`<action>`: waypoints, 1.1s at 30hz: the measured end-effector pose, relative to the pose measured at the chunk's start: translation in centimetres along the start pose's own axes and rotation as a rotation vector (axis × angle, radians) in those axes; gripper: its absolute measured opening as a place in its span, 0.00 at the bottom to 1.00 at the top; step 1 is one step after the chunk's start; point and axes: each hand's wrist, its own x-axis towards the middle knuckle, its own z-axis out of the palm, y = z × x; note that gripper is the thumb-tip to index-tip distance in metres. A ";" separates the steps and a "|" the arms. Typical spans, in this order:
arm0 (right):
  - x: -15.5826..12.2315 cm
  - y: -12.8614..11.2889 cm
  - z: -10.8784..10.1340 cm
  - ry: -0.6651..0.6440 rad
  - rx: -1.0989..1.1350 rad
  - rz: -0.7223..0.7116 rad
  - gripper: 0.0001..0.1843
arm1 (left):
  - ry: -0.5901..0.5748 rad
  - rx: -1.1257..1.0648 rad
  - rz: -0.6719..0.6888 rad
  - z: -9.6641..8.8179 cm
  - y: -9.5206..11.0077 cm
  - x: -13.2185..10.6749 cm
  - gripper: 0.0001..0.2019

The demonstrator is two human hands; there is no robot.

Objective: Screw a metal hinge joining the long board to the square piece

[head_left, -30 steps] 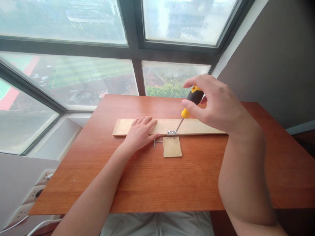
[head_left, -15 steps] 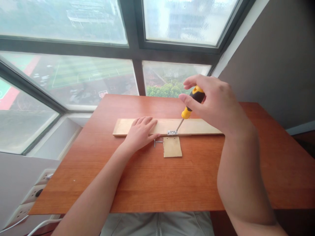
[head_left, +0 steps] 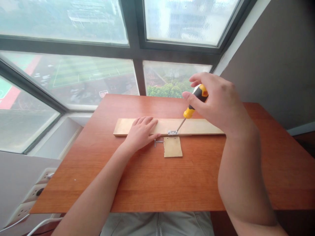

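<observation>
My right hand is closed around a yellow and black screwdriver, held at a slant. The screwdriver's tip meets the right end of a small metal hinge at the near edge of a long wooden board. Fingers stretched out flat, my left hand lies on the board's left part, its thumb along the near edge. Close to that thumb are two screws on the table. A small square wooden piece with two holes lies just in front of the hinge.
The reddish-brown table carries all of this. Behind it stand large windows with a dark frame. Wall sockets and a white cable are at the lower left, and a grey wall rises on the right.
My right hand and the screwdriver handle have shifted slightly right and the handle has turned a little. The tip stays at the hinge. My left hand has not moved on the board.
</observation>
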 end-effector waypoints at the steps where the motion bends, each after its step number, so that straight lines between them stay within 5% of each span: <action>1: 0.1 0.1 0.3 0.017 -0.031 0.041 0.19 | -0.001 -0.002 -0.001 0.0 0.0 0.0 0.25; 17: 0.0 -0.1 0.1 0.078 -0.106 0.014 0.22 | 0.002 -0.006 0.004 0.0 0.0 -0.1 0.25; 33: 0.2 -1.0 1.2 0.005 0.001 -0.044 0.11 | 0.007 0.001 0.004 0.0 0.1 -0.1 0.23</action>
